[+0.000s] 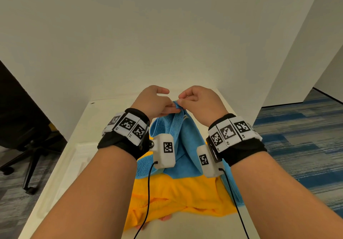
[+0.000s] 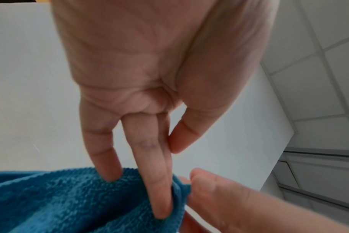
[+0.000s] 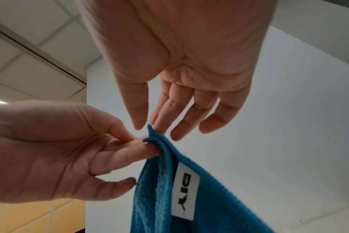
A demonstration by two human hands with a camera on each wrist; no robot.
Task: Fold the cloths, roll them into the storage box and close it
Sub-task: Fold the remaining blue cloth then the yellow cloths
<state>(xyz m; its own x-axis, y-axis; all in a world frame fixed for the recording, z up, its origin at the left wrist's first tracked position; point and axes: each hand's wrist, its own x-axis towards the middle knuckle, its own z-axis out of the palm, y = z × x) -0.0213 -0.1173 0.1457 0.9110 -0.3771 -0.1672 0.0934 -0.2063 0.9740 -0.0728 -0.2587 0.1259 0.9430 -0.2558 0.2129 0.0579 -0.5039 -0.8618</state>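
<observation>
The left hand [image 1: 152, 100] and right hand [image 1: 199, 101] are meeting above the middle of the table [image 1: 61, 173], the left one to the left, both pinching the same top corner of one cloth [image 1: 183, 146], whose label [image 3: 186, 191] is hanging just below that corner. That cloth is draping down onto a second cloth [image 1: 178, 198], which is lying on the table nearer the person. A chair [image 1: 24, 142] is standing on the floor to the left of the table.

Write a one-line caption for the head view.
Both hands, left hand and right hand, pinch one corner of a blue cloth raised above a yellow cloth on the white table.
</observation>
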